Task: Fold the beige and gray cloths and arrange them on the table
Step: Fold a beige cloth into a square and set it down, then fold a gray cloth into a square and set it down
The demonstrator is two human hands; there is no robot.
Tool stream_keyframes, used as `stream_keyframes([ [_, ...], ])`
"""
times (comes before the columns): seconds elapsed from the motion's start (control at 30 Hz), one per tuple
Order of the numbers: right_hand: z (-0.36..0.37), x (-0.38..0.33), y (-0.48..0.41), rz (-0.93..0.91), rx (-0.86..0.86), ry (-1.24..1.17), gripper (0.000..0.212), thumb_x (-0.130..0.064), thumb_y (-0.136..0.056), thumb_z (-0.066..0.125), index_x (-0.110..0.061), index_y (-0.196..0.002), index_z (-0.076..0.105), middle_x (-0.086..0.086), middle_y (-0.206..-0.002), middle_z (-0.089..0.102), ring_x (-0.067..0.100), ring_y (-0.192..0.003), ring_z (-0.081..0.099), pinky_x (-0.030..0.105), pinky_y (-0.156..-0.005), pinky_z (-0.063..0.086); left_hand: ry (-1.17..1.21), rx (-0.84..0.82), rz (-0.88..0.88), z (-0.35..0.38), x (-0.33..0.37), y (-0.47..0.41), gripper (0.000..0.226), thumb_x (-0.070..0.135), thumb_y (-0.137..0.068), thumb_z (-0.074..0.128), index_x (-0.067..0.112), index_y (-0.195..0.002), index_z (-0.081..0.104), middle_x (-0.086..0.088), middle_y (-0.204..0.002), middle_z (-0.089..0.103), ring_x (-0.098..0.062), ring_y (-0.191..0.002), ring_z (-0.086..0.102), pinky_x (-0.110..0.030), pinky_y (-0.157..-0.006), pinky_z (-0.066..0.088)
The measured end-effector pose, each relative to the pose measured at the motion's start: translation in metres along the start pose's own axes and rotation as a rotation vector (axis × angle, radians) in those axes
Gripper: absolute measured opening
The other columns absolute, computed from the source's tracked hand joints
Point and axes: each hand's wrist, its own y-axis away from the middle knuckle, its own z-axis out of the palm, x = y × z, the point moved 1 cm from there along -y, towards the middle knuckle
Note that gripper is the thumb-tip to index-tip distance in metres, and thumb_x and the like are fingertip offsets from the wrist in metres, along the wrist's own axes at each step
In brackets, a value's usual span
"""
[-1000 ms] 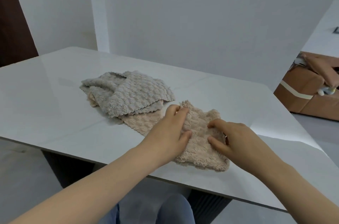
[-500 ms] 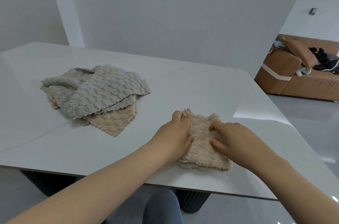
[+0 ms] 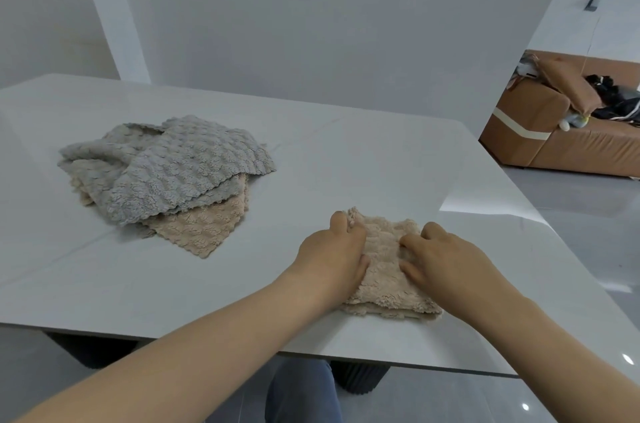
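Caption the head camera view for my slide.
Left hand and right hand rest on folded beige cloth; loose pile nearby.

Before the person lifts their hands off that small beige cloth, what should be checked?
1. Both hands resting on the folded beige cloth, left hand and right hand: ok.
2. Folded beige cloth wholly on the table, short of its near edge: ok.
3. Its edges lined up: cannot tell; the hands cover much of it.
4. Gray cloth folded: not ok, it lies rumpled.
5. Second beige cloth folded: not ok, it lies spread under the gray cloth.
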Motion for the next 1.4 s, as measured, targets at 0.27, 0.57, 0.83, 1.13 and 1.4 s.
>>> stream_keyframes([
  [0.27, -0.025, -0.015, -0.001, -0.081, 0.083, 0.01, 0.027, -0.038, -0.093, 0.047, -0.025, -0.114, 0.057, -0.006, -0.115, 0.051, 0.017, -0.101, 0.055, 0.028, -0.078, 0.05, -0.037, 0.087, 0.007, -0.033, -0.013, 0.021, 0.031, 0.035, -0.095, 0.043, 0.013, -0.116, 0.046, -0.008, -0.12, 0.042, -0.029, -0.093, 0.053, -0.032, -0.069, 0.038],
  [0.57, -0.05, -0.073, -0.007, -0.193, 0.1, -0.052, 0.028, -0.039, -0.094, 0.043, -0.025, -0.114, 0.055, -0.007, -0.11, 0.056, 0.017, -0.097, 0.059, 0.035, -0.08, 0.051, 0.049, 0.191, -0.017, -0.053, -0.063, 0.075, 0.036, 0.036, -0.095, 0.042, 0.015, -0.123, 0.048, -0.002, -0.118, 0.05, -0.023, -0.103, 0.053, -0.04, -0.087, 0.046],
  [0.83, -0.071, -0.134, -0.014, -0.339, 0.145, -0.071, 0.029, -0.04, -0.096, 0.041, -0.024, -0.118, 0.052, -0.006, -0.116, 0.057, 0.017, -0.103, 0.058, 0.031, -0.077, 0.048, 0.012, 0.303, -0.114, -0.079, -0.118, 0.133, 0.049, 0.041, -0.083, 0.033, 0.015, -0.116, 0.06, -0.003, -0.106, 0.062, -0.025, -0.095, 0.061, -0.042, -0.079, 0.051],
  [1.13, -0.076, -0.184, -0.038, -0.46, 0.147, -0.113, 0.029, -0.037, -0.095, 0.043, -0.023, -0.118, 0.054, -0.004, -0.11, 0.059, 0.019, -0.102, 0.058, 0.034, -0.083, 0.048, -0.021, 0.292, -0.229, -0.092, -0.165, 0.154, 0.061, 0.048, -0.078, 0.018, 0.014, -0.104, 0.063, -0.001, -0.095, 0.064, -0.023, -0.087, 0.062, -0.041, -0.072, 0.052],
  [1.4, -0.067, -0.206, -0.079, -0.516, 0.114, -0.127, 0.026, -0.037, -0.094, 0.046, -0.021, -0.113, 0.056, -0.004, -0.107, 0.059, 0.019, -0.1, 0.059, 0.035, -0.081, 0.048, -0.047, 0.306, -0.303, -0.083, -0.206, 0.142, 0.024, 0.026, -0.086, 0.051, 0.009, -0.097, 0.064, -0.004, -0.093, 0.062, -0.025, -0.081, 0.06, -0.043, -0.065, 0.053],
])
